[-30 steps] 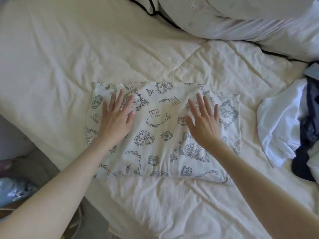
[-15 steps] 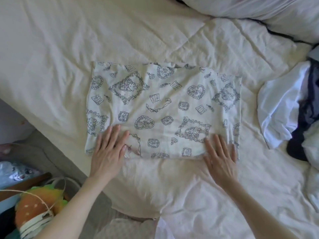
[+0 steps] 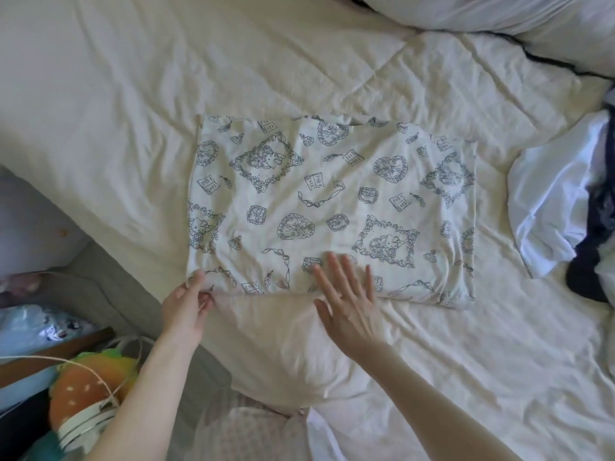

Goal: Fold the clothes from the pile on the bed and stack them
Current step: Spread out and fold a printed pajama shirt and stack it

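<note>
Head view: I see the cream printed cotton garment (image 3: pixel 332 207) folded flat mid-bed; my left hand (image 3: pixel 186 306) pinches its near-left corner, right hand (image 3: pixel 349 304) spread flat; the white-and-navy pile (image 3: pixel 559 201) at the bed's right edge waits.

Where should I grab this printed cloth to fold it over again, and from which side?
Take the printed cloth by its two near corners, coming from the near edge. It lies flat as a wide rectangle, and that edge is free. The left hand already pinches the near left corner; the right hand lies flat mid-edge and would probably need to reach the near right corner.
</note>
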Motion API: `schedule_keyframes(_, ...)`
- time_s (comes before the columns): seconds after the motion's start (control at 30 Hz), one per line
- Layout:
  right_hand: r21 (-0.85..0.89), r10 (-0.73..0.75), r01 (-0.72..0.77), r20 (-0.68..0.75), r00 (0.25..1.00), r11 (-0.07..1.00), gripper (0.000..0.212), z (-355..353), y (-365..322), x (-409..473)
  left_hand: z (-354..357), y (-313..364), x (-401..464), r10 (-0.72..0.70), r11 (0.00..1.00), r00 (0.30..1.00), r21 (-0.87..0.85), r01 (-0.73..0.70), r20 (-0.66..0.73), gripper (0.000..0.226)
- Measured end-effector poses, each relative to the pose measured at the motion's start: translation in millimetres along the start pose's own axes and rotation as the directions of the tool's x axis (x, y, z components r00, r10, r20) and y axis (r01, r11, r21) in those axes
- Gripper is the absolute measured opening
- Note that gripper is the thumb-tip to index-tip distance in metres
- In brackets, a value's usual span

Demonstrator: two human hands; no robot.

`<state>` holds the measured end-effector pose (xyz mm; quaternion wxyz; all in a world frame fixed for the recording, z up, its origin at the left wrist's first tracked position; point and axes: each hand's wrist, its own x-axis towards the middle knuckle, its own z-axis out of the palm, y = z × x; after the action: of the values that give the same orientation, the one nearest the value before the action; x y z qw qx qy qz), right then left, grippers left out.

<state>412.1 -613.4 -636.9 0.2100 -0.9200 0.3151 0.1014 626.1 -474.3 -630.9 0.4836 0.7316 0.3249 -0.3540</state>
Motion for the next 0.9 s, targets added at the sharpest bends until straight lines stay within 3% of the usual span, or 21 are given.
schedule_keyframes(0.1, -0.023, -0.012, 0.013, 0.026, 1.000, 1.000, 0.051, 10.0, -15.1, 7.9, -5.4, 6.6, 3.8, -0.142, 0.982, 0.990, -0.122, 0.143, 0.019, 0.005)
schedule_keyframes(0.17, -0.057, 0.002, 0.002, 0.078, 0.997, 0.998, 0.055, 15.5, -14.0, 11.4, -9.7, 9.7, -0.4, -0.161, 0.975, 0.987, -0.153, 0.160, 0.010, 0.005)
schedule_keyframes(0.37, -0.138, 0.030, 0.006, 0.261, 0.965, 0.990, 0.059, 20.3, -11.1, 25.3, -7.7, 12.9, -39.2, 0.159, 0.980, 0.987, -0.117, -0.159, -0.015, 0.010)
schedule_keyframes(0.43, 0.028, 0.020, -0.028, 0.262, 0.965, 0.999, 0.057, 11.1, -12.5, 27.3, -2.0, 14.7, -54.6, 0.265, 0.961, 0.963, -0.064, -0.268, -0.045, 0.005)
schedule_keyframes(0.47, 0.192, 0.032, -0.087, 0.273, 0.962, 0.978, 0.052, 1.6, -12.2, 27.7, 3.5, 16.3, -63.4, 0.312, 0.948, 0.949, -0.046, -0.314, -0.051, 0.005)
schedule_keyframes(0.5, 0.400, 0.066, -0.184, 0.291, 0.954, 0.898, 0.045, -10.1, -11.7, 28.3, 10.7, 18.9, -71.8, 0.359, 0.932, 0.932, -0.024, -0.361, -0.057, 0.007)
schedule_keyframes(0.57, 0.749, 0.178, -0.403, 0.366, 0.913, 0.527, 0.035, -38.2, -6.2, 23.1, 31.4, 26.2, -91.4, 0.474, 0.880, 0.879, 0.047, -0.472, -0.055, 0.008)
schedule_keyframes(0.63, 0.864, 0.248, -0.487, 0.448, 0.859, 0.126, 0.029, -64.2, 7.5, 9.3, 60.5, 32.5, -115.7, 0.606, 0.789, 0.795, 0.132, -0.600, -0.008, 0.011)
schedule_keyframes(0.73, 0.865, 0.303, -0.404, 0.487, 0.819, -0.298, 0.021, -89.1, 41.2, -14.2, 116.6, 32.7, -156.0, 0.765, 0.604, 0.628, 0.176, -0.777, 0.145, 0.010)
schedule_keyframes(0.8, 0.850, 0.390, -0.274, 0.463, 0.796, -0.449, 0.022, -99.6, 70.1, -29.7, 159.4, 17.3, -183.9, 0.815, 0.461, 0.486, 0.155, -0.874, 0.316, 0.009)
schedule_keyframes(0.9, 0.833, 0.508, -0.134, 0.446, 0.737, -0.537, 0.031, -105.1, 111.3, -51.4, 209.0, -31.8, -208.8, 0.717, 0.258, 0.323, 0.195, -0.946, 0.618, 0.006)
